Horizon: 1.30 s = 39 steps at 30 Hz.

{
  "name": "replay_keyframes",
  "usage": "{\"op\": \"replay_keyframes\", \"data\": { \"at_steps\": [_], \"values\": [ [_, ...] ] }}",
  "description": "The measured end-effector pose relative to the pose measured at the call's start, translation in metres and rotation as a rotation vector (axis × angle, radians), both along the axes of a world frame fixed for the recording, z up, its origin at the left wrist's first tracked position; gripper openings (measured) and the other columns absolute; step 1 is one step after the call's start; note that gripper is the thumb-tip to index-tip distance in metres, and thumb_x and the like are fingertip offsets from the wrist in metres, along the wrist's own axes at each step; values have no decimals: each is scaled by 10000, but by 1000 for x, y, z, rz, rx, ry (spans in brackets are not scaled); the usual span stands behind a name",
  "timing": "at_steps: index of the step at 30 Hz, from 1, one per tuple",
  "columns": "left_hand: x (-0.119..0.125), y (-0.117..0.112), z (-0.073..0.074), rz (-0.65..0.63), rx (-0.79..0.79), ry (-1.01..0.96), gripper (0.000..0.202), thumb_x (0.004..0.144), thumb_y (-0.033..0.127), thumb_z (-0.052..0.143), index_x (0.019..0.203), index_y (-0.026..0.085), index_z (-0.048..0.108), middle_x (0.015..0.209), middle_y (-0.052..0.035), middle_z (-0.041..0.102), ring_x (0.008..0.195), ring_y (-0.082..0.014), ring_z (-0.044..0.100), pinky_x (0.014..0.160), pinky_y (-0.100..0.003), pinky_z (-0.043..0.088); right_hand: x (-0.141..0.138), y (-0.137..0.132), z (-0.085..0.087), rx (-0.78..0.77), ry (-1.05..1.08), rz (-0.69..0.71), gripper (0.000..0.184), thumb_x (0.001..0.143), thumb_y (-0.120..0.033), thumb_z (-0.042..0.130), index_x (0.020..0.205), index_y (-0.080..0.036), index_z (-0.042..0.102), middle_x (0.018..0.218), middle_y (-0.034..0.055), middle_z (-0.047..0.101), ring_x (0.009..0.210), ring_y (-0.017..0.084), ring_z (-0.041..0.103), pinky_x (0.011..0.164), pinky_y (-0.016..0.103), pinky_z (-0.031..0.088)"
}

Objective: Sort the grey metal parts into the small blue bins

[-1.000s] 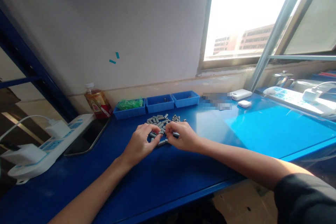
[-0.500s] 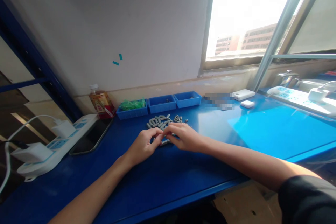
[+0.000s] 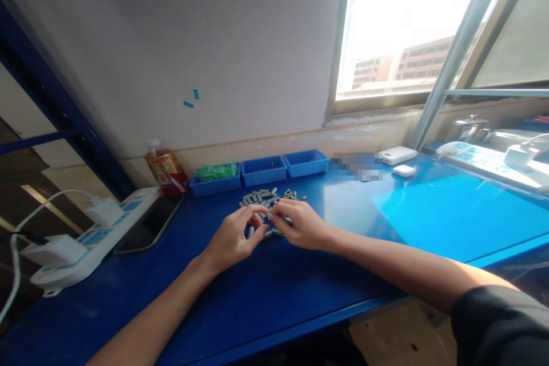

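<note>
Over a pile of short grey cylindrical pieces [image 3: 253, 197] on the blue table, my left hand [image 3: 235, 234] curves with thumb and index finger apart. I see nothing held between those fingers. My right hand [image 3: 302, 224] faces it, thumb and fingertips pinched together at the pile's near side. Whatever sits in that pinch is too small to make out. A few more grey cylinders [image 3: 278, 233] lie just below the hands. Smaller metal pieces [image 3: 288, 194] are grouped beyond the right hand.
Behind the pile stand three blue trays: one with green plastic [image 3: 217, 171], a middle tray [image 3: 263, 179], and a right tray [image 3: 306, 170]. Left are a bottle [image 3: 165, 168], a phone [image 3: 150, 226] and a power strip [image 3: 98, 240]. White devices [image 3: 398, 154] lie by the window.
My left thumb and index finger have parted, and the left hand has drawn slightly away from the right. My right hand stays pinched in nearly the same place.
</note>
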<state>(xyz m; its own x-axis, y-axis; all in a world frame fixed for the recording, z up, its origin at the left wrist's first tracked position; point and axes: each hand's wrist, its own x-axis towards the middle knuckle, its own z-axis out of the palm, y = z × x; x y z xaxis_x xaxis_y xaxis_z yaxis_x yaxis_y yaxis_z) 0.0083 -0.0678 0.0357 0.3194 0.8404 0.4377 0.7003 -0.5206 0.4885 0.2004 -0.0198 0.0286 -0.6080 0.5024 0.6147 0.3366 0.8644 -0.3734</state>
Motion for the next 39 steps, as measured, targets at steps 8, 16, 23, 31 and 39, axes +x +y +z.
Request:
{"op": "replay_keyframes", "data": {
  "at_steps": [8,16,23,31,39],
  "values": [
    [1,0,0,6,123,106,151,854,286,528,932,189,612,757,-11,639,710,-142,604,692,-255,466,-4,-4,-2,-31,-30,0,240,928,-270,453,724,-174,535,708,20,585,642,121,536,584,223,354],
    [0,1,1,18,51,72,193,894,306,475,909,187,626,783,-20,653,720,-148,602,672,-249,451,-1,-5,0,107,12,38,109,850,-222,537,956,-200,524,855,37,608,777,161,572,670,248,422],
    [0,-1,6,-33,-7,36,290,931,330,407,807,189,628,788,-15,662,747,-149,602,693,-248,447,-6,-3,-2,223,22,19,84,910,-206,436,923,-191,518,845,62,597,746,171,567,657,266,432],
    [-3,1,2,-42,2,224,189,823,380,580,916,222,630,922,-31,648,907,-200,594,836,-332,444,29,85,53,288,171,-536,203,947,-265,374,1000,-177,549,966,95,603,884,197,578,763,288,432],
    [-11,4,-1,-2,12,303,112,829,301,564,819,219,640,1080,-66,589,1077,-246,504,898,-411,427,39,115,29,61,-115,-502,132,823,-179,498,910,-163,597,910,86,634,856,213,585,757,305,432]
  ]
}}
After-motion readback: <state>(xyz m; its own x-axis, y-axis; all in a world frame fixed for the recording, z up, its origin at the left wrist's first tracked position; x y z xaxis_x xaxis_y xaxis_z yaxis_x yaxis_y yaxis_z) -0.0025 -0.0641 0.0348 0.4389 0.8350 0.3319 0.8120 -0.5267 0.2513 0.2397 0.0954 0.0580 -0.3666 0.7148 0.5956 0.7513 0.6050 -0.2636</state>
